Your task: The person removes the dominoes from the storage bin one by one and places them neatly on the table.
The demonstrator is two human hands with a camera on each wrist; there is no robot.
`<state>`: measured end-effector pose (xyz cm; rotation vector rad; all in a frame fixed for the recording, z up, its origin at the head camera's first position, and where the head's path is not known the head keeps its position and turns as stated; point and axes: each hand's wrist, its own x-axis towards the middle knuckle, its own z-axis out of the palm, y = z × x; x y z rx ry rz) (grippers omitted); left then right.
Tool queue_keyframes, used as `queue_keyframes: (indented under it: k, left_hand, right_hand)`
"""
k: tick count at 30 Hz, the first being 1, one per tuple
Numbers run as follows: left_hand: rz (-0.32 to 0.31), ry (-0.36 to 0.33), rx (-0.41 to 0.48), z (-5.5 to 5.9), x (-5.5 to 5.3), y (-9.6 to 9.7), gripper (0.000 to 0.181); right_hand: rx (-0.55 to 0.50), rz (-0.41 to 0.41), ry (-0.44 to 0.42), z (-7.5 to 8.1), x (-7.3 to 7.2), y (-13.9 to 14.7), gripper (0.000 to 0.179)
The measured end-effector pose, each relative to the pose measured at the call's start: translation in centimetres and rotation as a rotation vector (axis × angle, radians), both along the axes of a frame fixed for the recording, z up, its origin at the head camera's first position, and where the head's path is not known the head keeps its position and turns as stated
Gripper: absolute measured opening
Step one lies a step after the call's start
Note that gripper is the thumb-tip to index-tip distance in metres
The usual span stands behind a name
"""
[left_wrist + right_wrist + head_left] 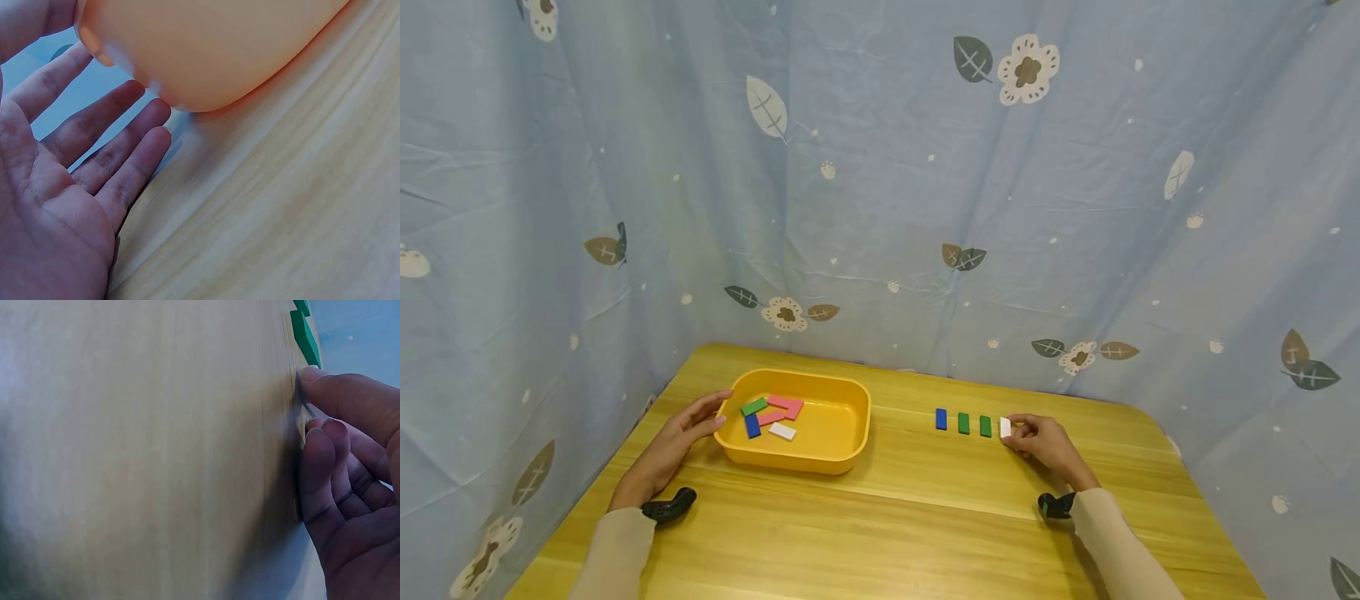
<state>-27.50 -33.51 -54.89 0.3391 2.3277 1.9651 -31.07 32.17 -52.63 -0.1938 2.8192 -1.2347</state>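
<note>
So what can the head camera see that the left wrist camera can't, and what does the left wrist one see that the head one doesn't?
Only the head view shows the right hand pinching a white block, the blue block and two green blocks lined up beside it, and the blocks inside the tub.

Only the left wrist view shows the palm side of the left hand; the head view sees its back.

Both show the left hand at the tub, the table and the blue curtain.

The yellow tub (pixel 790 458) looks like smooth, lightly glossy plastic, the small rectangular tiles (pixel 963 423) smooth and matt; the counter (pixel 820 533) is satin-sheened wood grain, the curtain (pixel 880 192) creased matt cloth.
</note>
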Motion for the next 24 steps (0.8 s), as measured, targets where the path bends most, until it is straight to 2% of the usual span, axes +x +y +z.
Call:
queue_keyframes:
  k: [12, 19, 24]
  left_hand:
    - [0.003, -0.006, -0.006, 0.3, 0.0, 0.2, 0.057]
    - [-0.009, -0.007, 0.015, 0.2, 0.1, 0.3, 0.058]
    - [-0.006, -0.007, 0.016, 0.2, 0.0, 0.2, 0.059]
  right_hand:
    - [-0.001, 0.004, -0.048, 0.3, 0.0, 0.0, 0.054]
    - [-0.064, 0.001, -0.066, 0.6, 0.1, 0.2, 0.062]
    - [-0.108, -0.005, -0.04, 1.3, 0.0, -0.5, 0.061]
